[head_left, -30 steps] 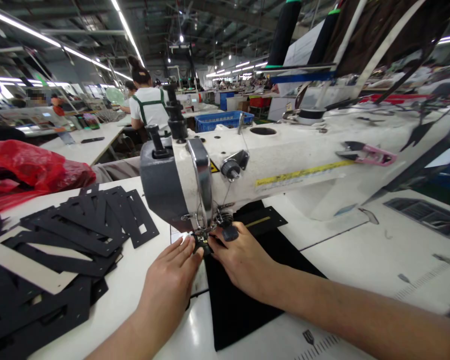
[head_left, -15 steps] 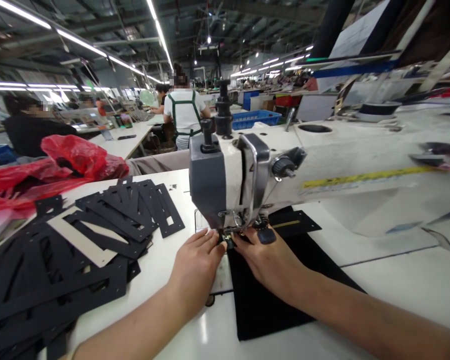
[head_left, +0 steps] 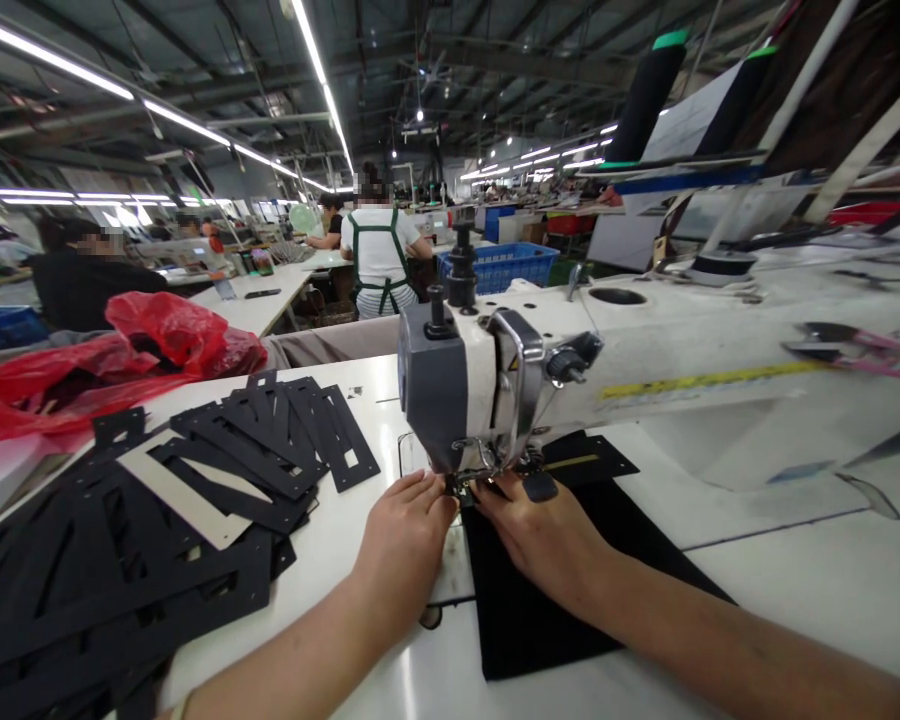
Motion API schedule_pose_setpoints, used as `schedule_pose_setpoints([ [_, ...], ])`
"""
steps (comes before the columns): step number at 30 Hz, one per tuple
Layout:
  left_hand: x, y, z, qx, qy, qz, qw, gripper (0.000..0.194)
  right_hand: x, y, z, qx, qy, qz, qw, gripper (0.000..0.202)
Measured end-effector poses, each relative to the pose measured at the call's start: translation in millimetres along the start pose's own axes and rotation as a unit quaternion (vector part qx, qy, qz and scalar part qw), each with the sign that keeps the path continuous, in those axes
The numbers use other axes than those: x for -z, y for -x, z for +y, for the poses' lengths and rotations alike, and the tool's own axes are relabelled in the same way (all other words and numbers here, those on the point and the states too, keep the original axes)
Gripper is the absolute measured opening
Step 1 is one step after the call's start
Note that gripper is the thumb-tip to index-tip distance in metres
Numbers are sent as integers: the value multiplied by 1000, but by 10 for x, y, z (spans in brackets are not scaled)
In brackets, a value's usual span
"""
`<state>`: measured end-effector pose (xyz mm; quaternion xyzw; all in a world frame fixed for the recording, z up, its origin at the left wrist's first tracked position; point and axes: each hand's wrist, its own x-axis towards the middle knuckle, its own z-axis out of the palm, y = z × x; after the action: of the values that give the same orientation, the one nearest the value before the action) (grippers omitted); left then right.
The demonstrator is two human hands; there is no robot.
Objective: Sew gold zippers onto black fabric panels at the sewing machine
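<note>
A black fabric panel (head_left: 540,620) lies under the presser foot of a sewing machine (head_left: 439,390) and runs back toward me. My right hand (head_left: 540,520) rests over it, its fingers bent and pressed at the right of the foot; the fingertips are partly hidden by the machine head. On the left of the foot is my left hand (head_left: 409,535), fingers drawn together and thumb tip close to the needle area. What lies under its fingertips cannot be made out. Beyond the right hand, a black strip with a slot (head_left: 592,458) shows behind the needle.
Many black slotted frame pieces (head_left: 105,560) are heaped at left, one light-backed piece (head_left: 187,490) among them. Behind them lies a red plastic bag (head_left: 172,335). Pink-handled snips (head_left: 862,348) sit on the machine arm. A blue basket (head_left: 506,268) and co-workers (head_left: 382,250) are farther off.
The view has tilted up slightly, so the machine and table sit lower and farther right. The black panel has slid a little forward under the machine. Both hands stay beside the foot.
</note>
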<state>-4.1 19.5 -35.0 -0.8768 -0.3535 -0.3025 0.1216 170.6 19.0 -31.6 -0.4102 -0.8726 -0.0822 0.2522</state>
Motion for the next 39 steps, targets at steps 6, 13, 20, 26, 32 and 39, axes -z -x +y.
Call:
schedule_pose_setpoints([
  [6, -33, 20, -8, 2, 0, 12, 1000, 15, -5, -9, -23, 1, 0, 27, 1000, 25],
  [13, 0, 34, 0, 1, 22, 17, 1000, 15, -1, 11, -37, 0, -30, 41, 999, 27],
  [20, -53, 50, -8, 18, 30, 31, 999, 17, -64, 32, -36, -10, -43, 37, 998, 22],
  [26, 126, 53, 33, 105, 59, 8, 993, 18, -113, 155, 60, -54, -11, 40, 998, 28],
  [32, 274, 319, 333, 344, 487, -131, 792, 22, 136, 616, 57, -29, 103, 18, 994, 34],
  [39, 310, 196, 788, 522, 590, -151, 598, 26, 407, 1129, -312, 54, 142, 49, 987, 28],
])
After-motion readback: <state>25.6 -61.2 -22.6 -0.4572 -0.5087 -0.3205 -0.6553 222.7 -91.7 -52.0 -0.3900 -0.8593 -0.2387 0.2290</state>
